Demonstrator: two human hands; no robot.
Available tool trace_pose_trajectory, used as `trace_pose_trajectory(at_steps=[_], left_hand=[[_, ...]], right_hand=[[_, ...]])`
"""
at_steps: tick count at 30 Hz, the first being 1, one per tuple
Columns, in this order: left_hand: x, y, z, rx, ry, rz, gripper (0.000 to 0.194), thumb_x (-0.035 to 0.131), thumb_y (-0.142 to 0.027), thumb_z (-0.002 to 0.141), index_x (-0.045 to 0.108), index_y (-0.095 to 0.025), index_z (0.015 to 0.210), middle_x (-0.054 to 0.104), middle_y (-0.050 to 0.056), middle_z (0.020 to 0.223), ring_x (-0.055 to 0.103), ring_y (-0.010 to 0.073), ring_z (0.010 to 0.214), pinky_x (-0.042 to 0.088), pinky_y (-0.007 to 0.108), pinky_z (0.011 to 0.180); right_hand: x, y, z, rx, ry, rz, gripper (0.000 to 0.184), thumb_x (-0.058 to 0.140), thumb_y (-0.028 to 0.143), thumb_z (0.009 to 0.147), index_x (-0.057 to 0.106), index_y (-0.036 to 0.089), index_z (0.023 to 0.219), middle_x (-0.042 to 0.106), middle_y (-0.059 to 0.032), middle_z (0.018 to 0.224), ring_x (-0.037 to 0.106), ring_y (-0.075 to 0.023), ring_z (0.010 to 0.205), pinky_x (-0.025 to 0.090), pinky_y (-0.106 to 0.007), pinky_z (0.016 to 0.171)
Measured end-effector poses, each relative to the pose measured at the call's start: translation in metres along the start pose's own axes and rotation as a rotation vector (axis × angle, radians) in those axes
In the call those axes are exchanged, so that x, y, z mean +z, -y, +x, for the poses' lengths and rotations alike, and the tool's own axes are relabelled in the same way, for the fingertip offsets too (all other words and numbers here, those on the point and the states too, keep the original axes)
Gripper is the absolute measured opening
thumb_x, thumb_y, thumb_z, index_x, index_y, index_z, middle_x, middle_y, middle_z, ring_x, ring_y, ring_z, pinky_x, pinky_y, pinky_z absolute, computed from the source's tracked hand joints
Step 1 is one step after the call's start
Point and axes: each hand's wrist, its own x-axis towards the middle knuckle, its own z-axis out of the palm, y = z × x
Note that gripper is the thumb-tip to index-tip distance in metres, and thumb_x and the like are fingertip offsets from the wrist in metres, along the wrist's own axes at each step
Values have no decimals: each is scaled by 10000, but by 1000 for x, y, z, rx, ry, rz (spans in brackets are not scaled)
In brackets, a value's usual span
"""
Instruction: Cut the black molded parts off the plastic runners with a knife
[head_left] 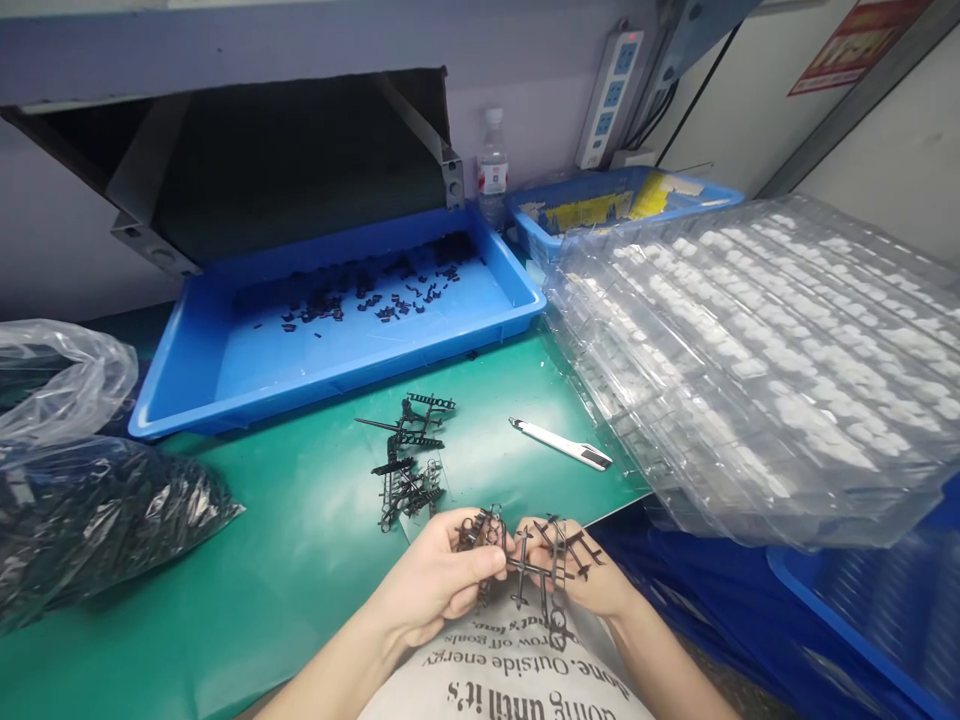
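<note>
Close to my body, my left hand (457, 565) pinches black plastic moulded parts on a sprue, thumb on top. Beside it, my right hand (581, 570) is closed round a branching black plastic sprue (534, 568), which hangs down over my shirt; some of its fingers are hidden behind the sprue. Just beyond my hands, more black plastic sprues (409, 455) lie in a loose pile on the green table mat (300, 500). A white utility knife (561, 443) rests to the right of that pile.
Small black pieces lie scattered in a blue tray (345, 375) at the back. Clear plastic trays with white pieces (750, 370) are stacked at right. At left sits a plastic bag of black parts (105, 520). A bottle (493, 165) stands near a blue bin (540, 235).
</note>
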Motion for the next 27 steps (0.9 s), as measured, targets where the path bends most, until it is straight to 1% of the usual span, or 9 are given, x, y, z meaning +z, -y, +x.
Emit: trace_pose_trajectory(at_steps=[3, 6, 8, 11, 12, 15, 19, 23, 27], left_hand=[[-3, 3, 2, -15, 64, -75, 363, 766, -383, 555, 578, -106, 696, 597, 6, 563, 274, -35, 273, 75, 145, 286], [-4, 6, 5, -53, 161, -145, 408, 774, -413, 535, 585, -98, 714, 621, 24, 553, 257, -36, 245, 58, 157, 280], [-2, 6, 7, -25, 119, -157, 401, 756, -432, 560, 561, -109, 695, 621, 15, 547, 244, -40, 238, 66, 154, 281], [4, 4, 7, 95, -76, -119, 347, 698, -413, 654, 503, -127, 633, 579, -27, 518, 288, -31, 277, 149, 130, 302], [5, 3, 7, 111, -108, -107, 340, 684, -401, 674, 487, -131, 614, 552, -40, 498, 312, -22, 294, 176, 126, 310], [7, 3, 6, 70, -80, -130, 311, 681, -369, 676, 477, -145, 611, 511, -48, 474, 394, 17, 338, 211, 133, 316], [5, 8, 7, 58, -57, -287, 279, 706, -338, 633, 529, -160, 756, 561, -25, 565, 497, 61, 411, 209, 143, 319], [3, 15, 11, 115, -35, -299, 350, 717, -414, 628, 527, -142, 740, 549, -30, 520, 361, 6, 310, 178, 146, 317], [3, 16, 15, 167, -28, -250, 335, 721, -380, 641, 516, -114, 648, 496, -52, 447, 262, -33, 269, 109, 138, 312]], right_hand=[[4, -1, 1, 6, 25, 23, 419, 534, 551, 783, 633, 193, 588, 412, 25, 592, 317, -66, 401, 285, -203, 344], [9, -9, 3, 11, 40, 56, 475, 526, 613, 752, 610, 177, 584, 431, 16, 573, 320, -64, 375, 274, -197, 308], [10, -15, 4, 2, 17, 71, 506, 508, 646, 743, 590, 169, 594, 449, 8, 568, 319, -61, 356, 268, -194, 288], [7, -18, 5, -38, -80, 64, 473, 494, 632, 766, 571, 178, 660, 442, 16, 563, 305, -61, 357, 265, -195, 296], [5, -17, 5, -56, -116, 50, 441, 504, 613, 774, 568, 185, 687, 436, 21, 564, 306, -65, 365, 271, -198, 306], [-1, -11, 4, -108, -183, -17, 353, 551, 536, 787, 566, 202, 672, 412, 32, 543, 341, -87, 391, 321, -220, 347], [-1, -5, 3, -164, -263, -125, 304, 533, 455, 827, 584, 205, 663, 425, 18, 573, 370, -105, 410, 350, -246, 377], [4, -6, 2, -218, -332, -221, 213, 530, 345, 851, 615, 205, 714, 501, -14, 657, 465, -136, 524, 404, -249, 462], [7, -7, 1, -278, -297, -262, 134, 536, 273, 852, 647, 224, 794, 565, -19, 673, 523, -156, 595, 438, -258, 541]])
